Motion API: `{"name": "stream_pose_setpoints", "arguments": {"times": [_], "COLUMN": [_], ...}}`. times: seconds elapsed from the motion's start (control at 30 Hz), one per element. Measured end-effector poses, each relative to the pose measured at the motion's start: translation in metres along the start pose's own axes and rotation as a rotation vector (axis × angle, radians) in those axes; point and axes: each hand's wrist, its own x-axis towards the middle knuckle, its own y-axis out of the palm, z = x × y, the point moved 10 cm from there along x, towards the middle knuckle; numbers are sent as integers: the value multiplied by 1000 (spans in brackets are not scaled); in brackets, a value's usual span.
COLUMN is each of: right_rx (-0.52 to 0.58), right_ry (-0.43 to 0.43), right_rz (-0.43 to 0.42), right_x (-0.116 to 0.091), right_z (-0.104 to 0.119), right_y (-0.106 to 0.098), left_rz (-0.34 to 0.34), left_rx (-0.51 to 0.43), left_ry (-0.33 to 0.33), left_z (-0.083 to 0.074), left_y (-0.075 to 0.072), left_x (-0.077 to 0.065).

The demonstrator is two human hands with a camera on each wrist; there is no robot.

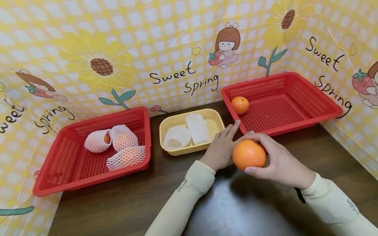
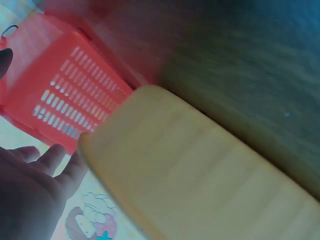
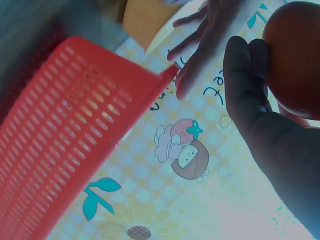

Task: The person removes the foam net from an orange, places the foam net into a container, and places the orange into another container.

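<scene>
My right hand (image 1: 277, 159) grips a bare orange (image 1: 249, 154), thumb below it and fingers over its upper side, above the brown table. In the right wrist view the orange (image 3: 295, 60) appears dark, with fingers curled at its edge. My left hand (image 1: 222, 148) is stretched out beside it, partly behind the orange, and holds nothing visible. Its fingers are extended between the yellow tray (image 1: 174, 152) and the right red basket (image 1: 267, 129). Two empty-looking white foam net sleeves (image 1: 198, 127) lie in the tray. Another orange (image 1: 240, 105) sits in the right basket's left corner.
The left red basket (image 1: 56, 164) contains three fruits in white foam nets (image 1: 124, 139). A yellow checked cloth (image 1: 165, 39) with flowers and lettering rises behind the baskets. Dark brown table (image 1: 118, 203) spreads in front.
</scene>
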Motion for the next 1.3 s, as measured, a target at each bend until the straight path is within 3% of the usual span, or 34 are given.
{"name": "stream_pose_setpoints", "arguments": {"times": [0.23, 0.43, 0.53, 0.67, 1.07, 1.3], "right_rx": [-52, -51, -46, -62, -167, -199], "right_ry": [5, 65, 123, 188, 339, 372], "right_rz": [-69, -131, -143, -151, -103, -45], "right_x": [7, 24, 38, 58, 112, 144], "right_z": [-2, -10, -18, -34, -96, -125], "right_y": [-16, -37, -51, -68, -107, -108], "left_rz": [4, -62, -59, -34, -92, -120], "left_rx": [-79, 10, 52, 40, -15, -42], "left_ry": [-41, 26, 52, 42, 64, 47], "left_z": [-4, -13, -17, -16, -16, -15], "left_y": [1, -8, -8, -8, -15, -21], "left_x": [2, 1, 0, -4, -19, -20]}}
